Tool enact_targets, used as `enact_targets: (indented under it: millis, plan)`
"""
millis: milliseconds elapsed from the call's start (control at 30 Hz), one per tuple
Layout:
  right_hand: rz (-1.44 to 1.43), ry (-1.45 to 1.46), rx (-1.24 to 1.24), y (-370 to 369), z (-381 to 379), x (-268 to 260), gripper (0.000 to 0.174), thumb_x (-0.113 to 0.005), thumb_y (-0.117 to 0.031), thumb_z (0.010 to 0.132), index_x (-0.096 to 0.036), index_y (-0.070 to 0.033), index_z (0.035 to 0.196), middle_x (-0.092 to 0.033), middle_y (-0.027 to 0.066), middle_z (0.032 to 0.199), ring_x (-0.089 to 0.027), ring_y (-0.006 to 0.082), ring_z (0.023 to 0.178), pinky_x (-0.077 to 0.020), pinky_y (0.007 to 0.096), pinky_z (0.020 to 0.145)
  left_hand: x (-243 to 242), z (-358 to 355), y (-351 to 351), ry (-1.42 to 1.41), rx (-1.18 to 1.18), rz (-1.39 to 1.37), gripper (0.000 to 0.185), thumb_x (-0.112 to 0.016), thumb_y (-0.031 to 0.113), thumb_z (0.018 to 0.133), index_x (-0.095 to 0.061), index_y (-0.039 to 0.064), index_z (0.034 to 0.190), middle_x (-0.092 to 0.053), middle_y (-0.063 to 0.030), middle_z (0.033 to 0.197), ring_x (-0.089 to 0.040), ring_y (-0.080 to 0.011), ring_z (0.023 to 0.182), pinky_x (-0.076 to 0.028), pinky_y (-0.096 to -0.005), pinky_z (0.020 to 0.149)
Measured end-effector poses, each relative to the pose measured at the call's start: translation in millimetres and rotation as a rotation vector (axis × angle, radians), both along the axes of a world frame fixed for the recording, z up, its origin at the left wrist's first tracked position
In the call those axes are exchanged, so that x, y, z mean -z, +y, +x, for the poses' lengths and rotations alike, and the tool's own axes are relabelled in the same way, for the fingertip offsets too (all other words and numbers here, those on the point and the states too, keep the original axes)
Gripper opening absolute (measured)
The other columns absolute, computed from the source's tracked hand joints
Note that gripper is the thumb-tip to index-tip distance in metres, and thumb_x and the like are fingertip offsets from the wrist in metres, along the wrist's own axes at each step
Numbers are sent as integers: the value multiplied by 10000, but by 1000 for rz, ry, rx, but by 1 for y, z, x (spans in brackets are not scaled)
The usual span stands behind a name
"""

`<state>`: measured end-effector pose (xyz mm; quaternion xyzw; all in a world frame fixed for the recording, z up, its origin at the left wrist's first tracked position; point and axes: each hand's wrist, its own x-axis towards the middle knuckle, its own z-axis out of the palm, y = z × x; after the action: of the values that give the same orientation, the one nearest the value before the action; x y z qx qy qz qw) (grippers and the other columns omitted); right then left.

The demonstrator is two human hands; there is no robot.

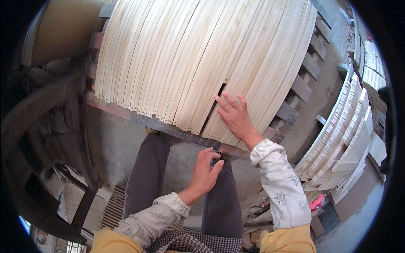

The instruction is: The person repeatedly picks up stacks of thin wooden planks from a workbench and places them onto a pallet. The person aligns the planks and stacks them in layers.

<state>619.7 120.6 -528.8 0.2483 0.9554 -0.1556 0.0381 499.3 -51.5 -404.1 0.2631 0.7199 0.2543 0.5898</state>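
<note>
A broad layer of pale wooden slats [177,63] lies side by side before me, with small dark holes at the near ends. My right hand [234,115] rests on the slats right of a dark narrow gap [213,109], fingers spread and fingertips near the gap. One slat's holed end [226,81] sits at the far end of that gap, farther from me than its neighbours' ends. My left hand [205,170] hangs above my knee, short of the slats' near edge, with fingers curved and thumb apart; nothing shows in it.
Wooden supports [286,113] stick out under the slats at the right. Stacked pale slats [343,139] stand farther right, near a pink item [317,202]. A dark curved frame [41,91] is at the left, and a ribbed surface [112,205] lies beside my leg.
</note>
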Motion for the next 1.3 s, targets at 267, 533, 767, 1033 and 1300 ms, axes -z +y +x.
enact_targets:
  millis: [267, 533, 767, 1033, 1300]
  plan:
    - [51, -68, -40, 1, -1, 1, 336, -672, -196, 860, -638, -175, 1194, -488, 10, 1503, -416, 223, 1397, -184, 531, 1185, 1, 1, 0, -19, -2, -25, 281, -676, 225, 968, -626, 34, 1167, -496, -213, 1412, -656, -309, 1006, -574, -355, 781]
    - [14, -61, 6, 8, -24, -8, 648, -627, -92, 859, -517, -238, 1481, -510, 42, 1313, -472, 221, 1281, -207, 512, 1155, 0, -2, -1, -8, -18, -4, 281, -681, 215, 964, -624, 32, 1170, -500, -220, 1398, -666, -308, 967, -577, -357, 762]
    - [78, -99, -35, 6, -34, -4, 565, -616, -98, 856, -555, -188, 1410, -503, 49, 1395, -426, 228, 1360, -193, 505, 1169, -3, -6, 1, -58, -58, -38, 255, -686, 209, 969, -639, 57, 1169, -498, -191, 1421, -618, -262, 1094, -543, -323, 771]
    - [107, -112, -179, 16, -55, -4, 315, -611, -147, 887, -638, -179, 1199, -451, 5, 1557, -339, 219, 1469, -168, 526, 1190, -6, -11, -1, -81, -103, -33, 261, -681, 197, 967, -631, 47, 1174, -496, -196, 1404, -636, -260, 1037, -555, -326, 764]
    - [120, -71, -117, 15, -77, -4, 546, -610, -127, 874, -547, -191, 1413, -550, 13, 1345, -439, 213, 1332, -167, 517, 1188, -6, -13, -3, -54, -116, 19, 263, -671, 194, 965, -620, 24, 1160, -488, -210, 1395, -670, -291, 947, -577, -351, 761]
